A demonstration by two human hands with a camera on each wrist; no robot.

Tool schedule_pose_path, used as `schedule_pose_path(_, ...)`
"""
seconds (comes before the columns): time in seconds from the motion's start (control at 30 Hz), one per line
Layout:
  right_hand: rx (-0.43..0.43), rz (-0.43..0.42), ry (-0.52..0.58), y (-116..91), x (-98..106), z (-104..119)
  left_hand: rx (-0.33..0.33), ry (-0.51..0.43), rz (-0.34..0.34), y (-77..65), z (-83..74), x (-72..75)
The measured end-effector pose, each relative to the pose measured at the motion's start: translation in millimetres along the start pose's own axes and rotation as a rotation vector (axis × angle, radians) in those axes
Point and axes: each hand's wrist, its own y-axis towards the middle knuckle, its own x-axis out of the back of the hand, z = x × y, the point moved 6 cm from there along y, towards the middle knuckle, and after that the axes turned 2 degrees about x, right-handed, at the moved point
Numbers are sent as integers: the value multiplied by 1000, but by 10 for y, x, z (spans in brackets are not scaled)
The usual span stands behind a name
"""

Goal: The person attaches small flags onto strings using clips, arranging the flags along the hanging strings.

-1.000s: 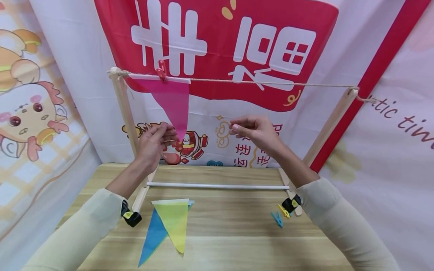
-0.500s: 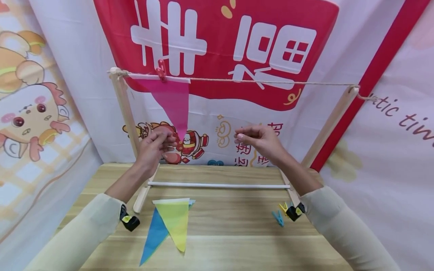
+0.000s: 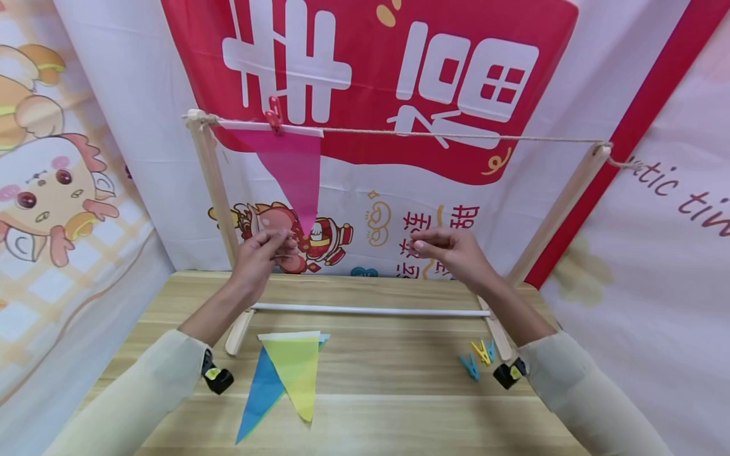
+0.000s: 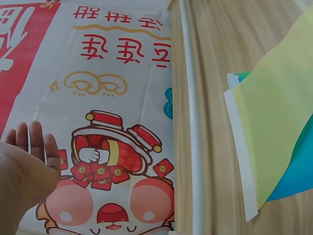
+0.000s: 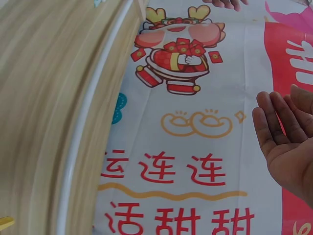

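Observation:
A pink pennant (image 3: 302,171) hangs from the twine (image 3: 410,133), fastened by a red clothespin (image 3: 274,115) near the left post. My left hand (image 3: 258,263) is raised near the pennant's tip, fingers loosely bent and holding nothing. Farther right, my right hand (image 3: 456,254) hovers below the twine, also without anything in it; its relaxed fingers (image 5: 274,117) show in the right wrist view. On the table lie a yellow-green pennant (image 3: 299,367) and, partly under it, a blue pennant (image 3: 261,389). A blue clothespin (image 3: 470,367) and a yellow clothespin (image 3: 481,352) lie below my right forearm.
The twine runs between a left wooden post (image 3: 213,183) and a right wooden post (image 3: 561,212). A white rod (image 3: 371,310) joins their feet low over the wooden table (image 3: 388,418). Behind stands a printed fabric backdrop (image 3: 353,183).
My right hand has moved down and to the right. My left hand has sunk a little, away from the pink pennant. The pennants and clothespins stay put.

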Motion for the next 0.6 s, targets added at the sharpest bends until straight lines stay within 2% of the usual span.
schedule_pose_path(0.27,-27,-4,-28,-78,31,-164,27,-6,1,-12,111,21)
schedule_pose_path(0.6,-72,-7,-29,-179,27,-334,67,87,11,-28,241,11)
